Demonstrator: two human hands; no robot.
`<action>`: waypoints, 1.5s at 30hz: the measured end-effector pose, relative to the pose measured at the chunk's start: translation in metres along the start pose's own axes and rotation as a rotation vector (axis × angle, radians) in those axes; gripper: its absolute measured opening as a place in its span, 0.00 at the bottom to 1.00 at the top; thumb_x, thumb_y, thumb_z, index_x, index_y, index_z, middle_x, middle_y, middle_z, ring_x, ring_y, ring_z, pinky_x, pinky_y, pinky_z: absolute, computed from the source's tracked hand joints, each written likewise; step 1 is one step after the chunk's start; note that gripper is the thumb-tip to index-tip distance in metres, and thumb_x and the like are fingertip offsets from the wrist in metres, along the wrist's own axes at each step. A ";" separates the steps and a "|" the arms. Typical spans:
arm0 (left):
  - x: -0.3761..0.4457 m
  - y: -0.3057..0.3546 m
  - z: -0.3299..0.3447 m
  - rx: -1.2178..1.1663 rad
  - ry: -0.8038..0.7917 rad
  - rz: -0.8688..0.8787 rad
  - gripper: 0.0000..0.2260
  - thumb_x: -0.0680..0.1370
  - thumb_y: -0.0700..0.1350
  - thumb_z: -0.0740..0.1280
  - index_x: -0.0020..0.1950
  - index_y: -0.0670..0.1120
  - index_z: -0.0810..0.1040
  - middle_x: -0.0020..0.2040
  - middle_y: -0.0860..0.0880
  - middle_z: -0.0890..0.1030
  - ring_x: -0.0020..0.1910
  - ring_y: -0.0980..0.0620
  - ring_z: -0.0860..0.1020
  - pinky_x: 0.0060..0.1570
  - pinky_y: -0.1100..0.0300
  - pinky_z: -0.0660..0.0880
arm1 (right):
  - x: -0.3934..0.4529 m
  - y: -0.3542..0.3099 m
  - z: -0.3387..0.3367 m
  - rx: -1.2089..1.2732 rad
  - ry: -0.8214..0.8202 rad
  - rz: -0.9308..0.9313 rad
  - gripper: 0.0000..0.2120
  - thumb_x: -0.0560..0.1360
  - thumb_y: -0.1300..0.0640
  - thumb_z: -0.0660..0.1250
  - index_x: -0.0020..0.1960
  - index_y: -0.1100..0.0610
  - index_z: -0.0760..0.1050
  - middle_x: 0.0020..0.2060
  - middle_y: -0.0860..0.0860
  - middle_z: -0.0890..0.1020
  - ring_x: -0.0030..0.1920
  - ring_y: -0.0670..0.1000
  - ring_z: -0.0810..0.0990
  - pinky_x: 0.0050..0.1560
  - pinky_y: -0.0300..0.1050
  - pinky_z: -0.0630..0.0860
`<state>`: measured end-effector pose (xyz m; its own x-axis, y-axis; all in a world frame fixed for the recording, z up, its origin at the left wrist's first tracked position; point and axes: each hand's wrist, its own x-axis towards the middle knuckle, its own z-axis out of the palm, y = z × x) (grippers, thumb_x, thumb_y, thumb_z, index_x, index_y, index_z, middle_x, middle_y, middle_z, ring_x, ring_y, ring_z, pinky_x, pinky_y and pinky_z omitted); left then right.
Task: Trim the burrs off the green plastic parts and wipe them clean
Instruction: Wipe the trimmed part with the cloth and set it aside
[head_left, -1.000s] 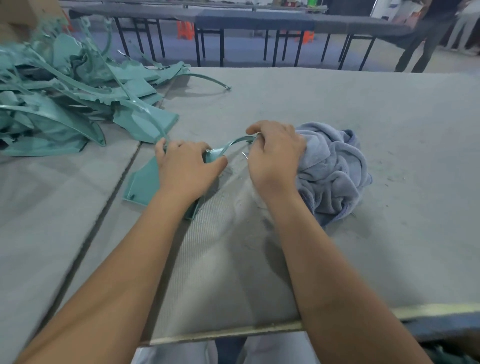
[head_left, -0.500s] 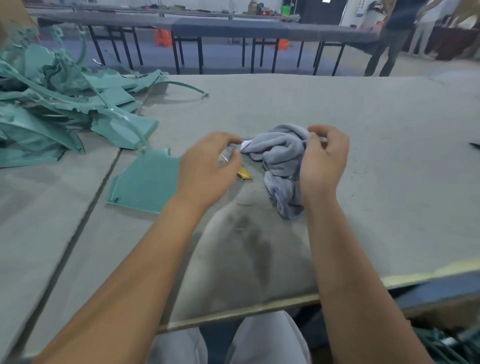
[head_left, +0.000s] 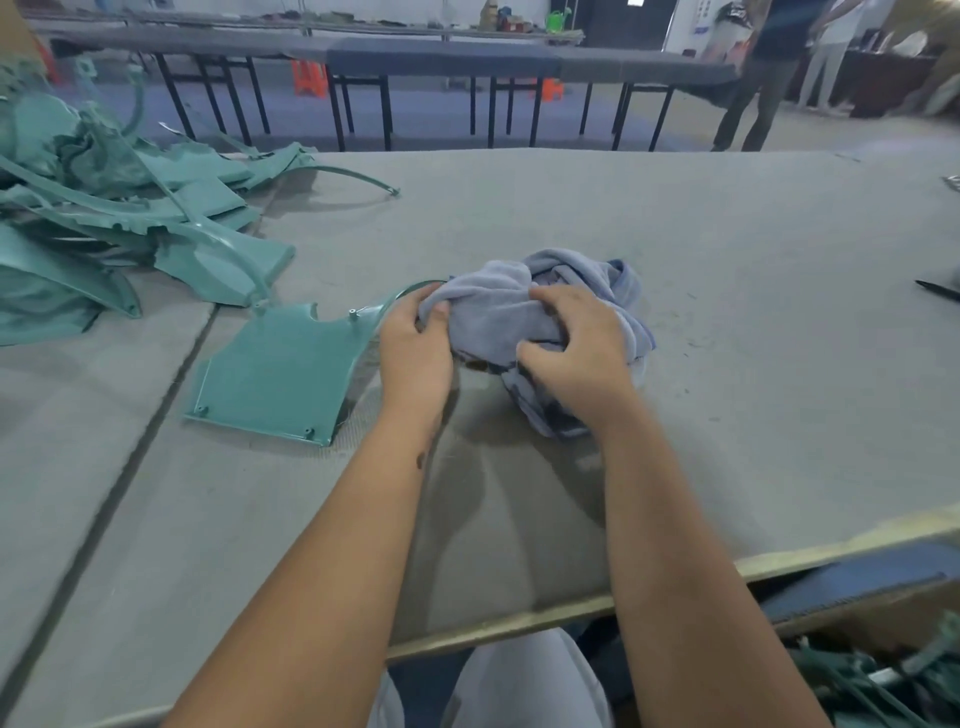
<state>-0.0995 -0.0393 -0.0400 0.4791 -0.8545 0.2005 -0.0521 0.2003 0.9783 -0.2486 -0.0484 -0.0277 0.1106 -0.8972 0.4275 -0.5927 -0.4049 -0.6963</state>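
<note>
A flat green plastic part (head_left: 275, 374) lies on the grey table (head_left: 727, 322), left of my hands, with a thin curved strip rising from its far right corner. A crumpled blue-grey cloth (head_left: 530, 306) sits just right of it. My left hand (head_left: 415, 353) pinches the cloth's left edge, over the part's right end. My right hand (head_left: 576, 353) grips the bunched cloth from above, fingers curled into its folds.
A pile of green plastic parts (head_left: 104, 228) fills the table's far left. A dark tool (head_left: 935, 289) lies at the right edge. More green parts sit in a bin (head_left: 883, 675) at lower right. Rows of tables and standing people are behind.
Both hands have come together on the cloth and bunched it up. A yellow-handled tool seen by my left hand half a second ago is out of sight.
</note>
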 end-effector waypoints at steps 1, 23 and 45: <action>0.001 0.002 0.000 -0.093 0.001 -0.046 0.09 0.81 0.38 0.60 0.53 0.49 0.78 0.55 0.42 0.82 0.56 0.45 0.80 0.60 0.45 0.76 | 0.000 0.001 0.001 -0.074 -0.027 -0.014 0.16 0.68 0.56 0.70 0.56 0.56 0.79 0.49 0.49 0.81 0.51 0.49 0.77 0.54 0.40 0.71; -0.008 0.004 0.000 0.217 -0.134 0.159 0.11 0.79 0.45 0.66 0.37 0.54 0.75 0.30 0.58 0.77 0.29 0.62 0.72 0.31 0.68 0.67 | -0.009 -0.014 0.002 -0.207 0.707 -0.077 0.12 0.71 0.66 0.65 0.53 0.60 0.78 0.53 0.56 0.77 0.53 0.56 0.75 0.53 0.46 0.65; 0.029 0.014 -0.193 1.068 -0.029 -0.094 0.28 0.74 0.64 0.66 0.66 0.47 0.75 0.62 0.46 0.80 0.60 0.45 0.77 0.60 0.50 0.73 | 0.038 -0.031 0.015 0.070 0.112 0.343 0.07 0.76 0.54 0.57 0.43 0.56 0.68 0.33 0.48 0.72 0.35 0.49 0.71 0.32 0.44 0.62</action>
<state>0.0823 0.0312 -0.0304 0.5006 -0.8587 0.1095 -0.7625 -0.3775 0.5254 -0.2141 -0.0727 0.0019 -0.1757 -0.9594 0.2205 -0.5234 -0.0987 -0.8463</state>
